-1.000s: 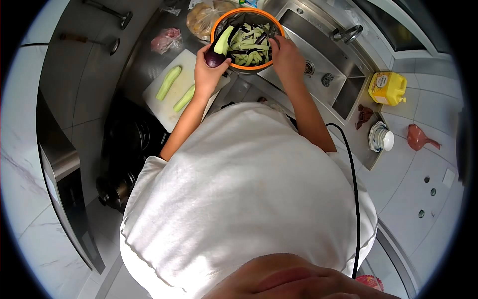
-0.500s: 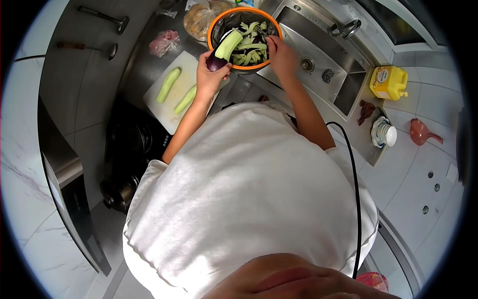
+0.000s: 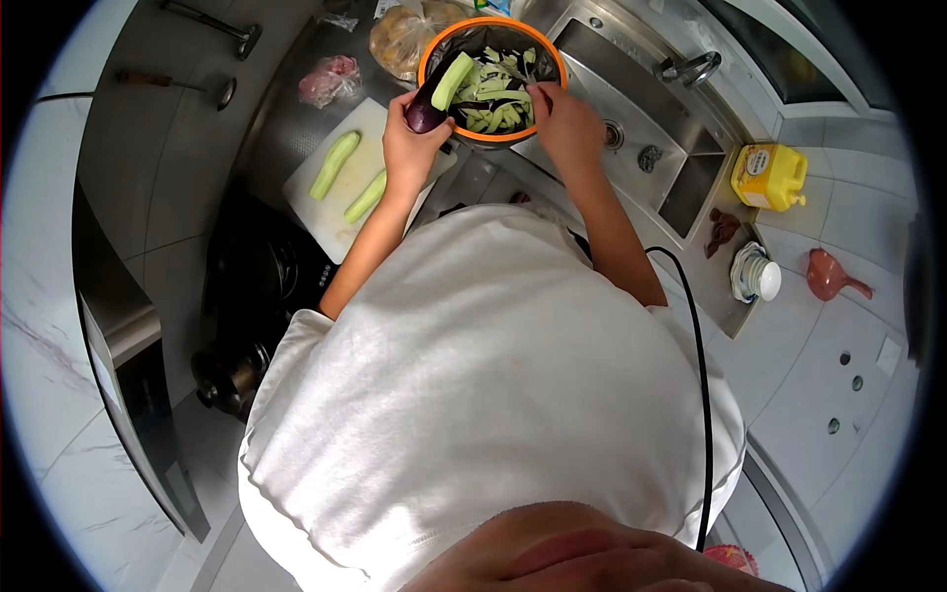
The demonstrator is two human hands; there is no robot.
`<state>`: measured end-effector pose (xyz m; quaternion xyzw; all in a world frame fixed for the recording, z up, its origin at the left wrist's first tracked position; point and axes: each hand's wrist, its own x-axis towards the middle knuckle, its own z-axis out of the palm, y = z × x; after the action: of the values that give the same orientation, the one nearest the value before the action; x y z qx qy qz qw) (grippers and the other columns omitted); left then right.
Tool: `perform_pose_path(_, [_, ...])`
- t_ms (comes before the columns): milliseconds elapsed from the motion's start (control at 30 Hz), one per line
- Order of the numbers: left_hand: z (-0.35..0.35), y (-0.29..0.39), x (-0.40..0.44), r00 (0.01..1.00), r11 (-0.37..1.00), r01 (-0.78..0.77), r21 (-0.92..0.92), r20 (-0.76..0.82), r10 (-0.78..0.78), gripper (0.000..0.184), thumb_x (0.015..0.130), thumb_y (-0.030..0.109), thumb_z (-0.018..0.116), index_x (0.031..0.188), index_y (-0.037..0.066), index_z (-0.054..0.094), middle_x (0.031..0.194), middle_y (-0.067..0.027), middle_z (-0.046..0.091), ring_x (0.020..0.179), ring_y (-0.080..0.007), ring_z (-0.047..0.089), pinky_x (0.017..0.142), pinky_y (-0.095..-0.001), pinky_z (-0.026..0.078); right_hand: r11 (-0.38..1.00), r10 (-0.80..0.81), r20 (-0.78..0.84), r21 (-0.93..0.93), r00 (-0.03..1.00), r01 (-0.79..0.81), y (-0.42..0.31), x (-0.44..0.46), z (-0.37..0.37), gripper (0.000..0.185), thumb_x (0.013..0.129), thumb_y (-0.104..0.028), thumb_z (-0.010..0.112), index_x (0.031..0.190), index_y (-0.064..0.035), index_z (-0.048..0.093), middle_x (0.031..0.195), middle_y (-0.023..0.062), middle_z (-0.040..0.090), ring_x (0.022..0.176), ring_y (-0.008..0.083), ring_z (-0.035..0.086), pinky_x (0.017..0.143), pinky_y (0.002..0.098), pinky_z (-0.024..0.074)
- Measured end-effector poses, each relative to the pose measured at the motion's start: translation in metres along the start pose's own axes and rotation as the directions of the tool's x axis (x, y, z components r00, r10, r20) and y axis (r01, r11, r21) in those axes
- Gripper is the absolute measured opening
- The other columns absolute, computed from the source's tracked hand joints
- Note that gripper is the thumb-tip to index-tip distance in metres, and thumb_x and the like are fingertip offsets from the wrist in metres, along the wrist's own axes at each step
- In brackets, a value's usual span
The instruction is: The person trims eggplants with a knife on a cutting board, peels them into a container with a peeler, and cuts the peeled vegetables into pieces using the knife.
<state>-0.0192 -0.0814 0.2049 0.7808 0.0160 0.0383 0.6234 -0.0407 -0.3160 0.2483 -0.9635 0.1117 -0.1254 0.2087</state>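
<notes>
My left hand (image 3: 412, 148) is wrapped round the lower end of an eggplant (image 3: 427, 109), tilted over the near left rim of an orange-rimmed bin (image 3: 426, 57). Purple skin still covers part of the eggplant; a bared pale green side faces right. My right hand (image 3: 570, 123) is closed at the bin's right rim, around what looks like a slim peeler (image 3: 513, 69), mostly hidden by fingers and peelings. Strips of green and purple eggplant peel (image 3: 493, 99) lie in the dark-lined bin. Two peeled eggplants, one at the left (image 3: 335, 165), rest on a white cutting board (image 3: 314, 215).
Right of the bin is a steel sink (image 3: 621, 89) with a faucet (image 3: 691, 67). A bagged piece of meat (image 3: 330, 81) and a bag of round food (image 3: 400, 41) lie on the counter. The dark stove (image 3: 256, 266) is at left. A yellow jug (image 3: 769, 176) stands at right.
The eggplant has turned and become more upright in my left hand, showing more purple skin on its left. My right hand has shifted slightly, staying by the bin's right rim.
</notes>
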Motion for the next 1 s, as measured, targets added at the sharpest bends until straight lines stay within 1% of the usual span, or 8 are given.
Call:
perform_pose_path(33, [0.0, 0.001, 0.0, 1.0, 1.0, 0.002, -0.001, -0.001, -0.002, 0.06, 0.076, 0.014, 0.091, 0.124, 0.001, 0.059, 0.11, -0.0126, 0.073, 0.099, -0.0171, 0.069, 0.089, -0.0314, 0.055, 1.0, -0.001, 0.002, -0.001, 1.0, 0.001, -0.006, -0.002, -0.007, 0.027, 0.101, -0.044, 0.065, 0.102, -0.0195, 0.077, 0.073, 0.0105, 0.072, 0.066, 0.0337, 0.071, 0.055, 0.0462, 0.0548])
perform_pose_path(100, [-0.001, 0.004, 0.001, 0.999, 0.992, -0.033, 0.12, -0.006, 0.034, 0.059, 0.074, 0.016, 0.091, 0.122, 0.0, 0.059, 0.107, -0.0164, 0.074, 0.098, -0.0213, 0.072, 0.088, -0.0335, 0.056, 0.89, -0.136, 0.073, 0.446, 0.988, 0.09, -0.022, -0.006, -0.018, 0.028, 0.099, -0.045, 0.068, 0.106, -0.02, 0.078, 0.075, 0.0094, 0.073, 0.065, 0.0331, 0.071, 0.056, 0.0444, 0.0547])
perform_pose_path(233, [0.003, 0.015, -0.002, 0.998, 0.974, 0.064, 0.216, -0.023, -0.06, 0.057, 0.074, 0.016, 0.09, 0.12, 0.0, 0.06, 0.106, -0.0184, 0.074, 0.098, -0.0251, 0.073, 0.088, -0.0351, 0.056, 0.836, -0.378, -0.069, 0.402, 0.923, 0.372, -0.029, -0.018, 0.006, 0.022, 0.098, -0.037, 0.073, 0.107, -0.0182, 0.079, 0.074, 0.0112, 0.072, 0.061, 0.0305, 0.07, 0.052, 0.039, 0.0508])
perform_pose_path(333, [0.002, 0.026, -0.007, 1.0, 0.981, 0.008, 0.194, 0.001, -0.008, 0.055, 0.075, 0.013, 0.09, 0.119, -0.002, 0.06, 0.106, -0.0113, 0.071, 0.096, -0.0165, 0.068, 0.087, -0.03, 0.055, 0.939, -0.204, -0.011, 0.28, 0.979, 0.198, -0.021, -0.014, 0.017, 0.028, 0.098, -0.047, 0.069, 0.102, -0.021, 0.08, 0.071, 0.0088, 0.073, 0.061, 0.0325, 0.07, 0.053, 0.0425, 0.0534])
perform_pose_path(567, [-0.003, 0.029, -0.011, 1.0, 0.989, 0.005, 0.147, -0.022, -0.002, 0.054, 0.076, 0.013, 0.09, 0.119, -0.002, 0.06, 0.106, -0.0118, 0.071, 0.096, -0.017, 0.068, 0.088, -0.0307, 0.055, 1.0, 0.013, -0.076, 0.028, 0.997, -0.011, 0.027, 0.017, 0.016, 0.031, 0.101, -0.048, 0.064, 0.103, -0.0222, 0.079, 0.069, 0.0083, 0.071, 0.062, 0.0321, 0.07, 0.051, 0.0438, 0.0529])
perform_pose_path(767, [-0.002, 0.03, -0.008, 0.989, 0.936, -0.126, 0.329, -0.035, 0.146, 0.061, 0.077, 0.013, 0.087, 0.122, 0.001, 0.049, 0.11, -0.0203, 0.072, 0.094, -0.0367, 0.073, 0.084, -0.0415, 0.056, 0.935, -0.092, 0.009, 0.346, 0.996, 0.083, -0.036, -0.017, -0.002, 0.027, 0.099, -0.043, 0.069, 0.104, -0.0186, 0.08, 0.07, 0.0086, 0.071, 0.058, 0.0304, 0.069, 0.052, 0.0398, 0.0526])
perform_pose_path(833, [0.001, 0.031, -0.01, 0.989, 0.913, -0.126, 0.388, -0.019, 0.144, 0.061, 0.077, 0.011, 0.086, 0.121, 0.001, 0.045, 0.107, -0.0213, 0.07, 0.094, -0.0391, 0.071, 0.083, -0.0419, 0.056, 0.909, -0.291, -0.048, 0.297, 0.955, 0.292, -0.048, -0.027, 0.008, 0.033, 0.098, -0.05, 0.066, 0.1, -0.0194, 0.078, 0.066, 0.0097, 0.069, 0.057, 0.0337, 0.068, 0.052, 0.0443, 0.0527])
perform_pose_path(1000, [-0.003, 0.026, -0.019, 0.973, 0.857, -0.217, 0.468, 0.033, 0.229, 0.058, 0.077, 0.006, 0.085, 0.116, 0.003, 0.041, 0.105, -0.0228, 0.065, 0.094, -0.0459, 0.067, 0.082, -0.0453, 0.053, 0.963, -0.14, -0.008, 0.233, 0.99, 0.138, -0.012, -0.002, 0.036, 0.033, 0.097, -0.049, 0.067, 0.099, -0.0189, 0.079, 0.07, 0.0097, 0.071, 0.063, 0.0342, 0.07, 0.054, 0.046, 0.0535])
